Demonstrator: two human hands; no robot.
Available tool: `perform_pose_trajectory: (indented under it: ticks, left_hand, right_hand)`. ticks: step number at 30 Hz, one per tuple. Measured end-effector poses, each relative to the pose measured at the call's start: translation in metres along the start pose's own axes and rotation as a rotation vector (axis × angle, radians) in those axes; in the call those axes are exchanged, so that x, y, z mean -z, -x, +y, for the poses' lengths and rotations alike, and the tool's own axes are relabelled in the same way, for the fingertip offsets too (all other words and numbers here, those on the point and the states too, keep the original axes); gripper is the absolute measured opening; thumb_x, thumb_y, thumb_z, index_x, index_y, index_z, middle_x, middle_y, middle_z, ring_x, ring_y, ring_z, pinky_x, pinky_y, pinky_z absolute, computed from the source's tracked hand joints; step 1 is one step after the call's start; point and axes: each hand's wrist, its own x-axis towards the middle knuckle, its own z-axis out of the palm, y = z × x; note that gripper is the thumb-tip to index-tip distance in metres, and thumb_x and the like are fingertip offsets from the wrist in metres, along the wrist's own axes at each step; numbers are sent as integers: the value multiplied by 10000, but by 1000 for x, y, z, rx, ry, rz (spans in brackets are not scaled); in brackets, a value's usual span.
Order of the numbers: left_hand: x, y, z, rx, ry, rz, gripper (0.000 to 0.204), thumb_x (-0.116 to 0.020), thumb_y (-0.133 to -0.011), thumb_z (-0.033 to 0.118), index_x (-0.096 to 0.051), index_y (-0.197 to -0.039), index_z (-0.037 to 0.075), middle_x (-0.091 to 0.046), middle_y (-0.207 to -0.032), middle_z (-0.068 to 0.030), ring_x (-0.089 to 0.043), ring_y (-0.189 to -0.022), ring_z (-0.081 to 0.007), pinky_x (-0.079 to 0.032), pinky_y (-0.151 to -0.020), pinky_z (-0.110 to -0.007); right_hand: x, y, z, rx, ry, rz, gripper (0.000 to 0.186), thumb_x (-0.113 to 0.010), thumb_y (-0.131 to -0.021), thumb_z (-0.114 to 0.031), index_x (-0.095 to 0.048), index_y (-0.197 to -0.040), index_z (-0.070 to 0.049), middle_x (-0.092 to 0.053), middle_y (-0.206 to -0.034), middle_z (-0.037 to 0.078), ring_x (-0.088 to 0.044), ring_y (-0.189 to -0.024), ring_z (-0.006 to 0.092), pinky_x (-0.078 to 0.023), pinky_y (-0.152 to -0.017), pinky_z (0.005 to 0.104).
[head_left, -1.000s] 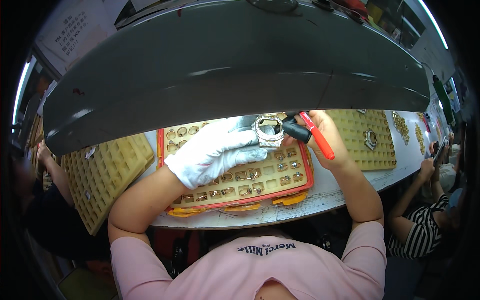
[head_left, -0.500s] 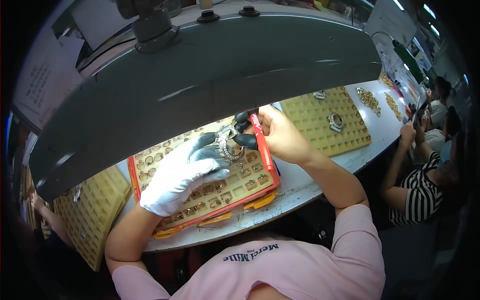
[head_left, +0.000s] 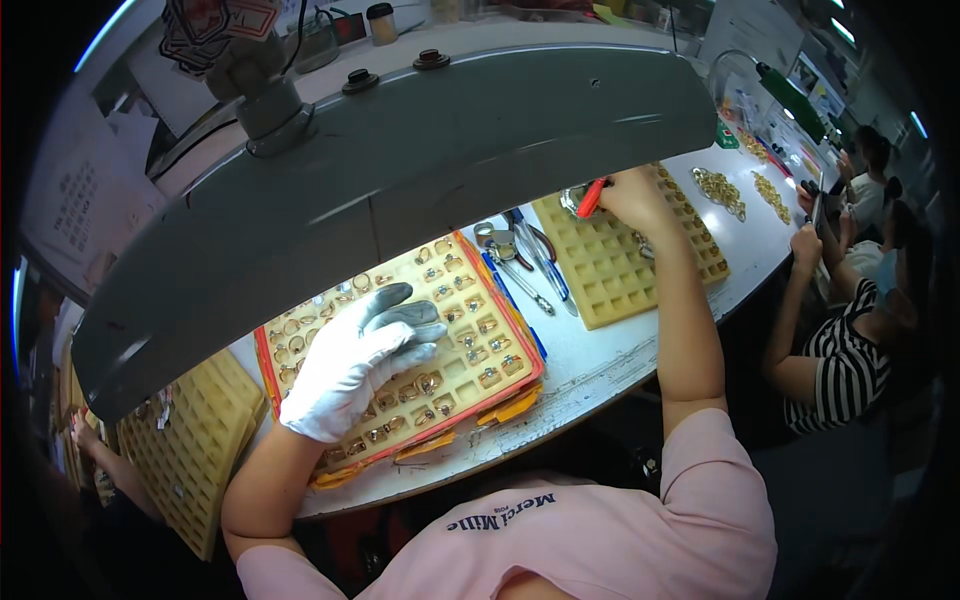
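My left hand (head_left: 368,350), in a white glove with grey fingers, is open with fingers spread over a foam ring tray (head_left: 462,398) filled with rings. My right hand (head_left: 632,198) reaches over a yellow slotted tray (head_left: 600,305), closed around a red marker pen (head_left: 592,198). Beside the pen's tip is a round silver jewellery piece (head_left: 572,202); whether my fingers touch it is hidden. A second silver piece (head_left: 643,246) lies on the yellow tray, partly behind my forearm. The grey lamp hood covers the far parts of both trays.
The grey lamp hood (head_left: 400,150) hangs low across the bench. Pliers and tweezers (head_left: 535,255) lie between the trays. More yellow trays (head_left: 190,430) are stacked at left. Piles of gold-coloured jewellery (head_left: 720,192) sit at far right, near co-workers, one in a striped top (head_left: 850,350).
My right hand has moved right, from above the ring tray to the yellow tray, with the pen. The silver piece has left my left hand, whose fingers are spread. The view has shifted slightly.
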Motion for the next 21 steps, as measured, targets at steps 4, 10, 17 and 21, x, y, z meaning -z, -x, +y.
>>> perform_pose_trajectory:
  ticks: [4, 10, 17, 21]
  left_hand:
    - [2, 1, 0, -10, 8, 1, 661, -637, -875, 91, -255, -1386, -82, -515, -1242, -218, -574, -1121, -297, -515, -924, -356]
    - [2, 0, 0, -3, 25, -18, 648, -628, -881, 86, -263, -1390, -80, -513, -1261, -223, -580, -1113, -298, -515, -923, -354]
    - [2, 1, 0, -11, 14, -10, 631, -617, -890, 94, -272, -1388, -80, -512, -1258, -218, -581, -1112, -290, -510, -921, -344]
    - [0, 3, 1, -21, 28, -34, 595, -603, -897, 90, -296, -1379, -76, -520, -1254, -211, -579, -1116, -288, -500, -932, -354]
  right_hand:
    - [4, 2, -5, -142, 262, 68, 395, -618, -762, -158, -523, -1135, -70, -642, -1005, 180, -605, -971, 382, -474, -818, 459]
    - [2, -10, 29, -251, 378, 149, 590, -668, -750, -193, -427, -1276, -75, -645, -1044, 182, -625, -982, 354, -485, -808, 483]
    - [-4, -15, 29, -246, 425, 11, 538, -709, -719, -203, -461, -1172, -54, -646, -1041, 178, -624, -983, 358, -492, -802, 464]
    - [-2, -11, 28, -88, 270, 248, 529, -699, -708, -171, -490, -1179, -51, -649, -999, 189, -620, -980, 367, -489, -795, 459]
